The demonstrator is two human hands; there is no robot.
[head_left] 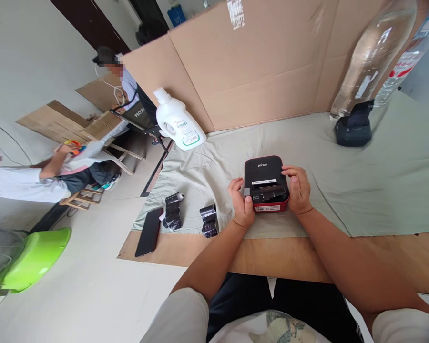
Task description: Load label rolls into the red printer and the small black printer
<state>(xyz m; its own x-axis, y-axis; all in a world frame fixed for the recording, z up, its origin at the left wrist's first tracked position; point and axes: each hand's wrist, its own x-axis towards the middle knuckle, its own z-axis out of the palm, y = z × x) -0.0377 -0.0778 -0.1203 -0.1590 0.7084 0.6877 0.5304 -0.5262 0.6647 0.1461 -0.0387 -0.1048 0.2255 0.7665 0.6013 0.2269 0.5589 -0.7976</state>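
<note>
A black-and-red portable label printer (pixel 266 171) lies on the grey-green cloth in front of me. A short dark strip (pixel 273 192) sticks out of the slot in its top. My left hand (pixel 241 204) grips its left side, thumb near the front left corner. From the other side, my right hand (pixel 298 189) holds the right edge, with the fingertips at the upper right corner. Left of the printer lie a black wrapped roll with a white core (pixel 173 212) and a second crumpled black roll (pixel 209 221).
A black phone (pixel 149 232) lies by the table's left edge. Behind stand a white detergent jug (pixel 180 120), a cardboard panel (pixel 250 66), a large clear bottle (pixel 373 57) and a small black device (pixel 353 128). Two people sit at the left, beyond a green tub (pixel 39 257).
</note>
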